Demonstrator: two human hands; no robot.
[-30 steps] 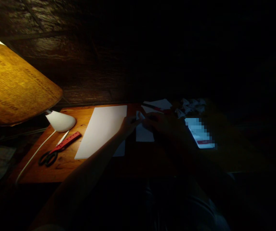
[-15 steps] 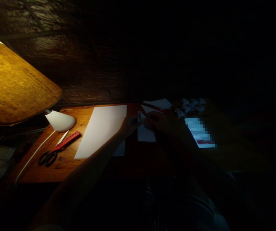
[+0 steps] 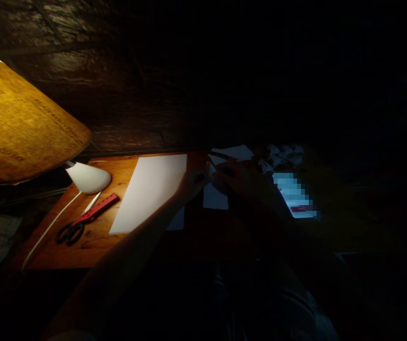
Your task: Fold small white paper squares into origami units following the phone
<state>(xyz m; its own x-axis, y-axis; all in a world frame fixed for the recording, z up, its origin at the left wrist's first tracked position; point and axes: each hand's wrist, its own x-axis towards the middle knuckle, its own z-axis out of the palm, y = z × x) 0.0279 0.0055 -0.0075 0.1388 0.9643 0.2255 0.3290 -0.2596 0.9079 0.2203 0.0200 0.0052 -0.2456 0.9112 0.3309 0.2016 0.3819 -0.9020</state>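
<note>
Lamp-lit table point(image 3: 94, 253), deep shadow at centre. Small paper point(image 3: 215, 199) lies there between large white sheets point(image 3: 148, 189) and phone point(image 3: 290, 192), its far end lifted. Left hand point(image 3: 192, 183): thumb and fingers nearly together, pinching that end. Right hand point(image 3: 237, 176): fingers bent at the paper's far right side; too dark to tell their opening or hold.

Left arm point(image 3: 144, 237) stretched forward, the left hand point(image 3: 192, 183) bends close beside the right hand point(image 3: 234, 177).
</note>
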